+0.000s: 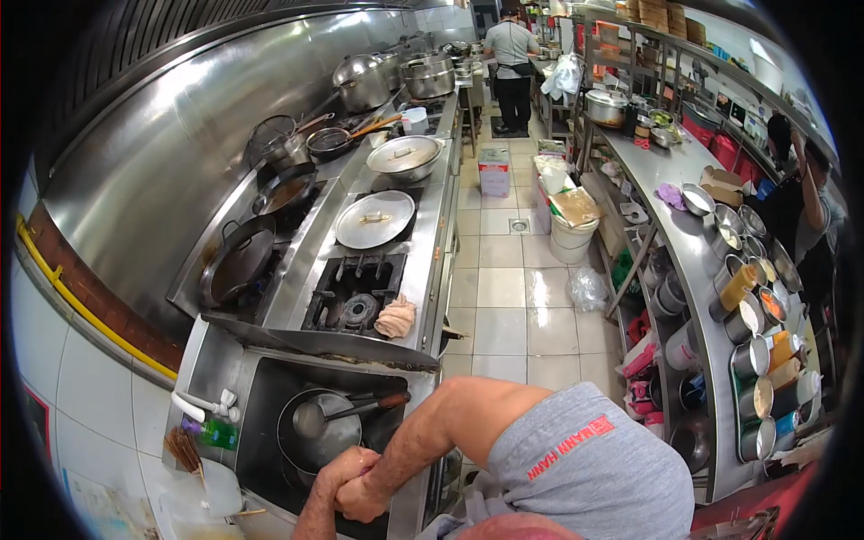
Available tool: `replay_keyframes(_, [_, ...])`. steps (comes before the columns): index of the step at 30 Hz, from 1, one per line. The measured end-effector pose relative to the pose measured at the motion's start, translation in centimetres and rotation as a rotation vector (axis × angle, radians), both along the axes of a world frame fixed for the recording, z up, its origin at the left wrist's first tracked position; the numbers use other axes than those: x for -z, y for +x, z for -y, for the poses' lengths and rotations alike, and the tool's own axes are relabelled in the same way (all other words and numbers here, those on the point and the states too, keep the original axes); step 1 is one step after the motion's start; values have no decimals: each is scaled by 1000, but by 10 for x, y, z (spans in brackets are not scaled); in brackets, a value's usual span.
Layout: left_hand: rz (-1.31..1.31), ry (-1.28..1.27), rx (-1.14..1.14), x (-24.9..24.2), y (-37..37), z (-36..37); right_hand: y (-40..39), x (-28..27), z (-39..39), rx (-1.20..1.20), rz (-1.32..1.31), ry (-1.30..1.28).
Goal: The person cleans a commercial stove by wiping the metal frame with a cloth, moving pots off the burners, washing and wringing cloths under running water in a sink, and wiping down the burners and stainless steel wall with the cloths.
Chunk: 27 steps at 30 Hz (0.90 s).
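My left hand (353, 462) and my right hand (363, 499) are pressed together over the front of the dark sink (256, 463). Both are closed, fingers folded against each other; whatever may be between them is hidden. Just beyond them, a round metal pot (286, 441) sits in the sink. A ladle (309, 419) lies across the pot, its wooden-ended handle (393, 400) pointing right. Another dark handle runs beside it.
A white tap (202, 403), green bottle (219, 434) and bristle brush (183, 448) line the sink's left side. Ahead are a burner (360, 310), crumpled cloth (394, 319), lidded pans and woks (238, 261). A steel counter (688, 270) stands right; another person (511, 54) stands far back.
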<state>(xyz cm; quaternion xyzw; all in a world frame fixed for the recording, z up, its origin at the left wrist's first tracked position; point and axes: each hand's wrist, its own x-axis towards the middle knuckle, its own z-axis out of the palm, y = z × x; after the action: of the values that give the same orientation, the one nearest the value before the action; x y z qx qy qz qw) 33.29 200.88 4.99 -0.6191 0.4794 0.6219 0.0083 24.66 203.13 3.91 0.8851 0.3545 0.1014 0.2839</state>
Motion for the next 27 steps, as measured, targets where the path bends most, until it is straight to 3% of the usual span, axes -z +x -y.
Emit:
replay_keyframes(4, [-98, -146, -212, -15, -15, -10, -30, -14, 13, 26, 2, 56])
replay_keyframes(6, [-481, -333, -693, -21, -33, -17, -62, -16, 38, -150, 162, 417])
replay_keyframes(7, [-624, -420, -848, -35, -54, -22, -83, -14, 49, -93, 200, 445])
replay_keyframes(8, [-627, -430, -831, -41, -71, -20, -106, -19, 60, -83, 208, 432])
replay_keyframes(10, [-738, -470, -1129, -44, -104, -16, -159, -31, 82, 47, 356, 1131])
replay_keyframes(12, [-985, -641, -1018, -24, -127, 3, -211, -32, 105, 305, 490, 1439])
replay_keyframes(14, [-876, -857, -975, -34, -191, 33, -255, -15, 130, 486, 575, 1829])
replay_keyframes(16, [-944, -859, -856, -27, -240, 64, -290, 2, 167, 649, 646, 2143])
replay_keyframes(18, [-939, -859, -750, -18, -287, 94, -340, -2, 197, 595, 475, 2658])
replay_keyframes(23, [-922, -799, -629, -11, -362, 160, -429, -7, 247, 557, 654, 2964])
replay_keyframes(27, [-961, -644, -644, 33, -388, 217, -476, -4, 284, 470, 828, 2822])
